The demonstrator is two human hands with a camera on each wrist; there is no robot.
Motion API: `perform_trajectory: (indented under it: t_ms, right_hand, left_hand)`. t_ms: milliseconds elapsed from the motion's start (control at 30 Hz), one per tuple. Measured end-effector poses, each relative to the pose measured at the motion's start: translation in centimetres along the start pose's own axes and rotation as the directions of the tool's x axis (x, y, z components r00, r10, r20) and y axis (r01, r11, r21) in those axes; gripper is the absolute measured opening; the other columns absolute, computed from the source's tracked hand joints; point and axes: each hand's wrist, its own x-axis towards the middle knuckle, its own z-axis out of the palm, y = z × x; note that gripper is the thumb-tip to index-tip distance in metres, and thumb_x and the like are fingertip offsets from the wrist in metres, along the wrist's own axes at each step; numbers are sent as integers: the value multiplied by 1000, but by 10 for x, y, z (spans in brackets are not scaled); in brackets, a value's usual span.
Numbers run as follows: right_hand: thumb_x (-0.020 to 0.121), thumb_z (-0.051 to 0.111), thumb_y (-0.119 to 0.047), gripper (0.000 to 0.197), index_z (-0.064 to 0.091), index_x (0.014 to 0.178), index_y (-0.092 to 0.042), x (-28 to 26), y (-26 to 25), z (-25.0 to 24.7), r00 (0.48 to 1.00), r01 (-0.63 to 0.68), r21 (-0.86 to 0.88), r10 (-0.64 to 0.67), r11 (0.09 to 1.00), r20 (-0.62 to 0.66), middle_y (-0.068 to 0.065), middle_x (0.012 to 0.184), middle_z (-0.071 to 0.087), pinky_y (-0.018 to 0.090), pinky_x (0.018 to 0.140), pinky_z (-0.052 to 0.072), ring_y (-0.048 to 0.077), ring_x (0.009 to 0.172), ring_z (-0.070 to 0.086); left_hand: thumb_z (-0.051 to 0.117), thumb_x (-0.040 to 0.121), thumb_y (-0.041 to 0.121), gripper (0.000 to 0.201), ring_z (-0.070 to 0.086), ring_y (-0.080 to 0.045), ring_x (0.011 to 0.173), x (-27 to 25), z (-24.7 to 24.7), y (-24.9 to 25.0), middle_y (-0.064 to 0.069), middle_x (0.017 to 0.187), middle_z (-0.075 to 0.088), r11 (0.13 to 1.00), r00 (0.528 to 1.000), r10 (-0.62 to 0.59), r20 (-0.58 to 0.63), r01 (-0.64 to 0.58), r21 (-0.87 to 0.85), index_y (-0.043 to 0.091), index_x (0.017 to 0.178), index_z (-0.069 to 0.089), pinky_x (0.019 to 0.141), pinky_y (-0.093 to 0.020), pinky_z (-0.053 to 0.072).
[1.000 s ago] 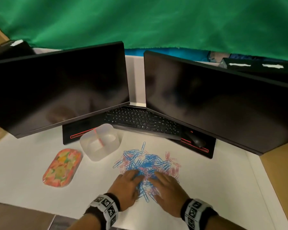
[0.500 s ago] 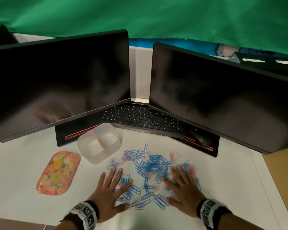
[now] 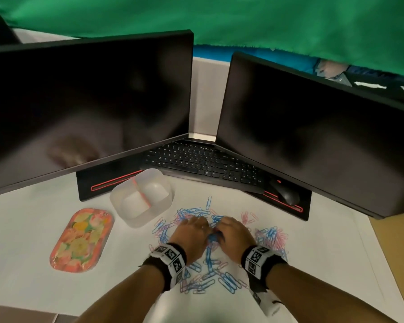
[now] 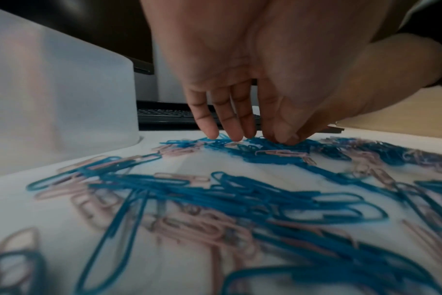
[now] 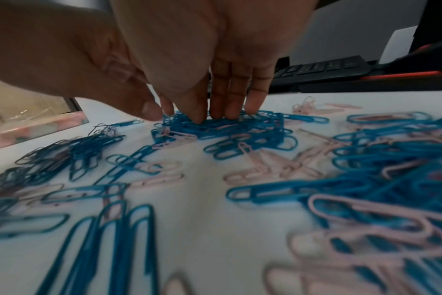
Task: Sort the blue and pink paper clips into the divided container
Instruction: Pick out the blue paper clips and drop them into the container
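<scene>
Blue paper clips (image 3: 209,275) and pink paper clips (image 3: 247,216) lie mixed and spread over the white table. My left hand (image 3: 193,229) and right hand (image 3: 232,230) are side by side in the middle of the pile, with a bunch of blue clips (image 3: 212,238) between them. In the left wrist view straight fingers (image 4: 236,133) touch down on blue clips (image 4: 270,147). In the right wrist view my fingers (image 5: 230,99) press on a blue cluster (image 5: 222,129), with pink clips (image 5: 273,171) nearer. The clear container (image 3: 135,217) with a pink divider stands at the upper left; both halves look empty.
A floral tray (image 3: 81,238) lies left of the container. Two dark monitors (image 3: 86,108) (image 3: 313,136), a black keyboard (image 3: 205,162) and a mouse (image 3: 285,194) stand behind the pile. The container wall (image 4: 58,99) is close to my left hand.
Half a second ago my hands lay flat and apart on the pile, having spread it. Now they have come together at its middle, bunching blue clips between them.
</scene>
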Motion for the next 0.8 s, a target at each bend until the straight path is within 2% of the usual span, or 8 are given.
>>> perform_trajectory:
  t_ms: [100, 200, 333, 433, 533, 600, 700, 800]
  right_hand:
    - [88, 52, -16, 13, 65, 89, -13, -6, 2, 2, 999, -30, 7, 29, 1000, 31, 2, 91, 59, 25, 72, 41, 19, 85, 54]
    - [88, 52, -18, 11, 62, 88, -14, -10, 8, -3, 997, -43, 11, 43, 999, 62, 1, 93, 57, 24, 70, 38, 18, 85, 52]
    - [90, 49, -14, 19, 58, 106, -15, -9, 12, -10, 985, -73, 12, 71, 997, 156, -2, 107, 54, 23, 78, 38, 16, 97, 51]
    - [88, 46, -9, 20, 61, 101, -14, -4, 12, -14, 974, -128, 23, 121, 992, 189, 2, 105, 57, 28, 82, 45, 19, 95, 53]
    - [85, 45, -6, 19, 63, 86, -12, -2, 12, -18, 971, -177, 58, 164, 983, 176, 3, 95, 60, 32, 78, 49, 19, 88, 55]
    - [86, 45, -5, 18, 60, 82, -13, -1, 9, -19, 975, -177, 80, 164, 981, 151, 1, 90, 59, 32, 74, 49, 17, 83, 54]
    - [87, 47, -6, 15, 57, 80, -15, -3, 10, -22, 980, -181, 166, 163, 969, 114, 0, 85, 58, 26, 70, 45, 13, 78, 51]
    - [88, 50, -5, 22, 55, 78, -24, -4, 13, -22, 975, -223, 333, 213, 916, 67, -3, 81, 62, 18, 69, 44, 9, 75, 55]
  left_hand:
    - [43, 96, 23, 34, 45, -20, 115, -3, 9, -3, 4, 120, 52, 1000, 999, -1, 52, 0, 25, 31, 127, 54, 102, -36, 36]
    - [40, 96, 24, 28, 47, -19, 113, -12, 13, -13, 5, 115, 54, 998, 997, -56, 46, 57, -10, 28, 118, 58, 99, -32, 37]
    - [42, 96, 28, 26, 49, -18, 108, -13, 10, -22, 4, 109, 55, 996, 997, -73, -10, 72, -51, 26, 110, 64, 93, -30, 39]
    - [45, 95, 32, 25, 50, -16, 103, -12, 5, -22, 4, 108, 55, 996, 997, -56, -60, 51, -79, 25, 105, 67, 89, -30, 41]
    - [47, 94, 29, 23, 57, -17, 94, -10, 1, -22, 4, 101, 59, 981, 991, -78, -107, 57, -184, 22, 98, 68, 80, -28, 45]
    - [47, 94, 27, 21, 60, -18, 88, -11, -2, -27, 4, 98, 61, 954, 984, -136, -113, 99, -281, 21, 96, 68, 76, -28, 48]
    - [50, 94, 24, 15, 57, -12, 81, -12, -2, -28, 9, 89, 59, 882, 974, -208, -94, 146, -447, 22, 93, 65, 72, -22, 45]
    - [56, 90, 22, 9, 55, -3, 84, -13, -5, -29, 14, 90, 58, 813, 960, -238, -145, 115, -571, 24, 89, 65, 75, -18, 46]
